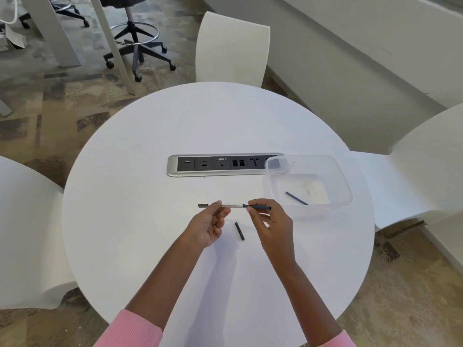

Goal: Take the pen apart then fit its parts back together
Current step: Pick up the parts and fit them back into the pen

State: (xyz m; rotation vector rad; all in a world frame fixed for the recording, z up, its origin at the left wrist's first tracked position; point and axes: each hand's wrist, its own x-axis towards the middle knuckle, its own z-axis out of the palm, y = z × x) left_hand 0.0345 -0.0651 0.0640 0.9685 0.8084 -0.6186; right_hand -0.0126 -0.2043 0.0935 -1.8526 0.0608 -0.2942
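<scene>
Holding the pen barrel [229,205] level above the middle of the round white table [150,246], I had my left hand [209,227] closed on it, thumb and fingertips pinching the white tube near its left half. A short black end piece [203,205] stuck out past my left fingers. My right hand [269,226] was closed too, thumb and forefinger gripping a dark tube [258,207] right where it met the right-hand mouth of the barrel; the rest of that dark tube reached out to the right beyond my fingers. I could not tell how far the tube sat inside the barrel.

Below the barrel, between my two hands, a small black pen part [239,231] lay flat on the table, apart from both hands and angled a little from upright in the view. Toward the right edge of the table stood a clear plastic container [345,186], and one thin dark stick [297,198] lay slantwise on its floor. The container's far left corner overlapped the right end of the silver-framed socket panel [172,169] set into the table's centre. Pink sleeves [132,331] covered my forearms near the table's near edge. White chairs [230,48] stood around the table.
</scene>
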